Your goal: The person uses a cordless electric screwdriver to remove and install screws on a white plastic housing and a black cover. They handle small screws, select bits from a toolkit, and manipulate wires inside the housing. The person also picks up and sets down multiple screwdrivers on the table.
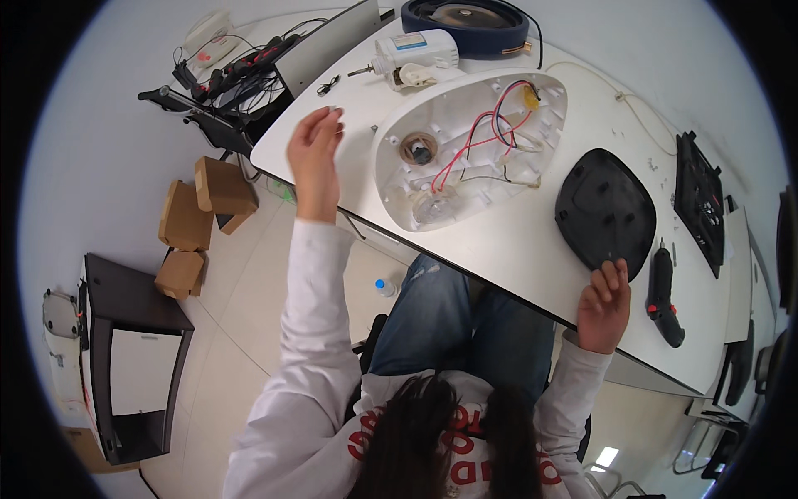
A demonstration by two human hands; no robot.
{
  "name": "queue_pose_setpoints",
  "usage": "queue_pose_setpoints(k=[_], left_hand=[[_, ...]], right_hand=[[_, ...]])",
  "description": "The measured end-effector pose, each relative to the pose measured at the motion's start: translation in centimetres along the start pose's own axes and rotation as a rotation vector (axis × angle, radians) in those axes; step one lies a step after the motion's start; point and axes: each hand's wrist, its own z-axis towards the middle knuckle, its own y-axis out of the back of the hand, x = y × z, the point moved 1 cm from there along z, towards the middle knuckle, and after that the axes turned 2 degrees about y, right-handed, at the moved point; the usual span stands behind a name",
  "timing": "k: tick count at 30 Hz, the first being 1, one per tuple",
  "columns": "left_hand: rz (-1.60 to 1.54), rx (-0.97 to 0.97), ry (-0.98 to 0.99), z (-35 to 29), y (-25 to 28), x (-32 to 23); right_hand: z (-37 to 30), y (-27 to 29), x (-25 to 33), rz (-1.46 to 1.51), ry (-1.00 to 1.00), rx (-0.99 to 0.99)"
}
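Observation:
My left hand (315,154) is raised over the table's left edge, with thumb and fingertips pinched together. A tiny pale bit shows at the tips, too small to name. To its right lies an open white plastic housing (395,195), its inside facing up, with red and black wires (475,133) and a round clear part (435,208). My right hand (604,306) is at the near edge of a black rounded cover (603,204), fingers curled in; whether they hold anything is hidden. A black cordless screwdriver (662,299) with red accents lies to its right.
Behind the housing are a white motor-like unit (428,48) and a dark blue round appliance (465,37). Small screws (652,166) lie scattered beside an open black bit case (700,200). A small cable (329,85) lies far left. Cardboard boxes (184,216) stand on the floor.

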Motion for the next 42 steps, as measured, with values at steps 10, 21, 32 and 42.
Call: queue_pose_setpoints(k=[10,21,32,42], left_hand=[[0.711,0.274,-0.718,-16.3,-4.6,-4.9],[0.920,0.369,-0.799,-15.0,-4.9,-4.9],[1.258,-0.134,-0.900,-11.6,-7.0,-5.1],[1.212,-0.095,-0.916,-10.7,-7.6,-4.4]], right_hand=[[-1.5,-11.4,-8.3,-0.664,-0.206,0.317],[1.1,-12.6,-9.9,-0.734,0.009,0.352],[4.0,-13.4,-10.5,-0.661,0.204,0.180],[5.6,-15.3,-13.1,-0.732,0.314,0.150]])
